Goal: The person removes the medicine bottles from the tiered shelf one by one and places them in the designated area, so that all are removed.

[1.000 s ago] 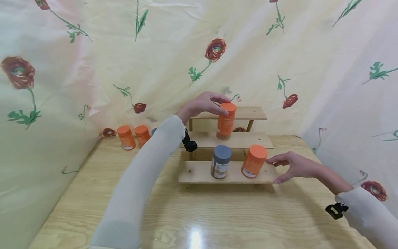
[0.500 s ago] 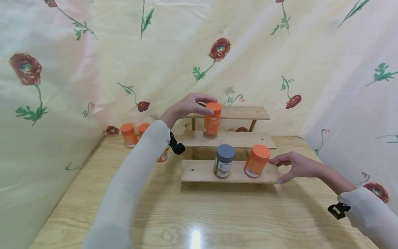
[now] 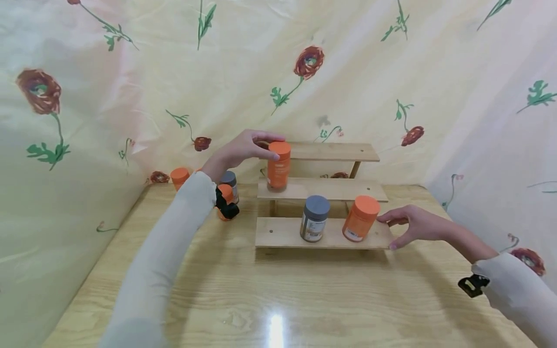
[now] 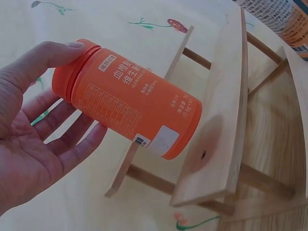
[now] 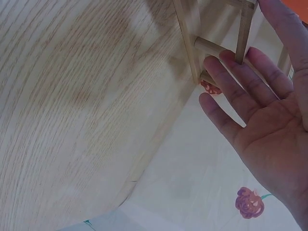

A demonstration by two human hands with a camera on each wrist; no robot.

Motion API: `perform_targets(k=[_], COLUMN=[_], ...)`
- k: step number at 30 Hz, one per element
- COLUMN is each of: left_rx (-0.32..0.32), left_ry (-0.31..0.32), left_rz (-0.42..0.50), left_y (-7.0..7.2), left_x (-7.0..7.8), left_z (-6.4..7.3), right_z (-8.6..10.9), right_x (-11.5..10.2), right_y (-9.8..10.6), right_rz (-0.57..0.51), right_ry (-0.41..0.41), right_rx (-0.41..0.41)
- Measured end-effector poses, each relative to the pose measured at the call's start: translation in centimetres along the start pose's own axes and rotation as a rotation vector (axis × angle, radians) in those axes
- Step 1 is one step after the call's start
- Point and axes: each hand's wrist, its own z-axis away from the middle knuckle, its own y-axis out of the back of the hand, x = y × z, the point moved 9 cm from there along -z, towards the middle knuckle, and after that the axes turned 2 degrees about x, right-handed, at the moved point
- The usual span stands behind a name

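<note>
An orange jar (image 3: 278,169) is held by its lid in my left hand (image 3: 241,149), over the left end of the middle tier of a wooden three-tier rack (image 3: 322,188). In the left wrist view the jar (image 4: 137,98) is tilted, its base close to the shelf board (image 4: 216,130); contact cannot be told. At the lowest tier's right end, my right hand (image 3: 419,224) grips the board, thumb at the front edge and index finger at the back. The right wrist view shows its other fingers (image 5: 240,94) extended beside the rack's legs. A grey-lidded jar (image 3: 315,220) and an orange jar (image 3: 361,220) stand on that lowest tier.
More jars stand on the table at the back left, partly hidden by the left arm: an orange one (image 3: 179,177), a grey-lidded one (image 3: 230,181) and another orange one (image 3: 226,192). Flowered cloth (image 3: 348,72) surrounds the wooden table (image 3: 322,295).
My left hand has carried the orange jar leftward along the middle tier, from about its centre to its left end. The right hand has stayed at the lowest tier's end.
</note>
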Motion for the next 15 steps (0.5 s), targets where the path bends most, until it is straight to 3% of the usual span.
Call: perform_targets(k=[8,15], left_rx=[0.055,0.108], left_ry=[0.010,0.082], left_rz=[-0.012,-0.042], left_y=[2.2,3.9], left_x=[-0.9,-2.0], left_z=[2.5,5.1], right_z=[-0.1,-0.2], right_x=[0.1,0.4], right_y=[0.1,0.0], right_rz=[0.004,0.007], right_ry=[-0.003,-0.020], right_rx=[0.002,-0.003])
